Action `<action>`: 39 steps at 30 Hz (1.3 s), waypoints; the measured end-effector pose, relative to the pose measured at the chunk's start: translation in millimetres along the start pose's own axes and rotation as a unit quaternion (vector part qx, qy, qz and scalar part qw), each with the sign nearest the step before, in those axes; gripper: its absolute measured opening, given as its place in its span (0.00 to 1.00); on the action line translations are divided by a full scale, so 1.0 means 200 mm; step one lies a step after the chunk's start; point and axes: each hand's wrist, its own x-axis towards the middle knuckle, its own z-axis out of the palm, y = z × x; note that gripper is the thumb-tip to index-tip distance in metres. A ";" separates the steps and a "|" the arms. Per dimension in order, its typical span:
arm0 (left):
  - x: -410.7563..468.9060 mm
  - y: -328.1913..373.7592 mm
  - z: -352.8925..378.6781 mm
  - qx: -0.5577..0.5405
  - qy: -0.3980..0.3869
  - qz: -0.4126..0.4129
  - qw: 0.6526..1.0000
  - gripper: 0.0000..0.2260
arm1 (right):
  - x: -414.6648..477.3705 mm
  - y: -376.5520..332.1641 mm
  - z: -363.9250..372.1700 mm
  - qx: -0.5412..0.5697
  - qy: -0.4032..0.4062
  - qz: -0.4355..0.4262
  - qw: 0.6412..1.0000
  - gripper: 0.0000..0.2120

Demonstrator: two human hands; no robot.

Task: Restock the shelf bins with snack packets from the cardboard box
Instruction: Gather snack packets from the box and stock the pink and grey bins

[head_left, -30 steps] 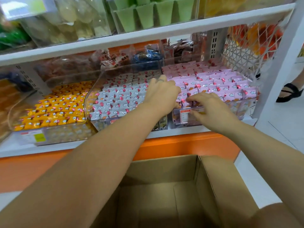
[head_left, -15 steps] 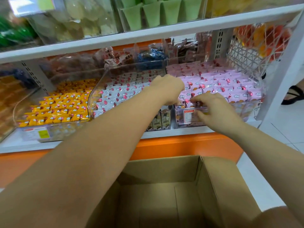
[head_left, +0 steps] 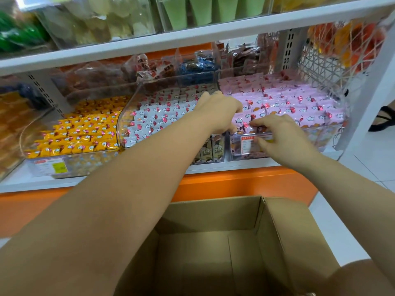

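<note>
My left hand (head_left: 218, 112) reaches over the front left corner of the clear bin (head_left: 333, 133) full of pink snack packets (head_left: 284, 99). Its fingers curl down onto the front-row packets, with the tips hidden. My right hand (head_left: 277, 135) grips the same bin's front wall: fingers hook over the rim onto a pink packet, and the thumb presses the price label (head_left: 249, 144) outside. The open cardboard box (head_left: 277, 242) stands on the floor below my arms, and I see no packets in the part that shows.
Left of the pink bin stands a clear bin of white packets (head_left: 158, 116), then one of yellow packets (head_left: 81, 131). Small brown cartons (head_left: 211, 150) stand between the bins. A white upper shelf (head_left: 192, 33) overhangs, and a wire mesh side panel (head_left: 324, 67) closes the right end.
My left hand slid right from the white bin to the pink bin's front corner and its fingers curled down. My right hand stayed at the front wall.
</note>
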 end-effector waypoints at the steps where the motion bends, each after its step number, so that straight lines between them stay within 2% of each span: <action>1: 0.00 0.00 -0.01 0.010 -0.004 0.001 1.000 0.11 | 0.00 0.00 0.00 -0.001 0.000 0.002 1.000 0.18; 7: 0.03 0.03 -0.02 0.084 -0.034 0.001 0.996 0.11 | 0.00 0.00 -0.01 -0.001 -0.003 -0.005 1.000 0.18; 9: 0.05 0.03 -0.01 0.103 -0.041 -0.003 0.994 0.13 | 0.01 0.00 -0.01 0.000 -0.005 -0.004 1.000 0.18; 14: 0.04 0.05 0.02 0.126 0.011 -0.009 0.992 0.14 | 0.02 0.02 -0.01 0.004 -0.003 -0.006 1.000 0.17; 21: -0.05 0.04 0.06 0.071 0.095 -0.021 0.993 0.12 | 0.02 0.02 0.00 0.003 0.001 -0.007 1.000 0.17; 26: -0.06 0.03 0.05 0.049 0.081 -0.020 0.995 0.13 | 0.01 0.01 0.00 -0.003 0.004 -0.009 1.000 0.17; 36: -0.09 0.03 0.07 0.108 0.084 0.025 0.990 0.18 | 0.02 0.02 0.01 0.008 -0.002 -0.007 1.000 0.17; 39: -0.08 0.01 0.05 0.048 0.057 0.020 0.997 0.17 | 0.04 -0.01 0.00 0.014 0.015 -0.003 1.000 0.17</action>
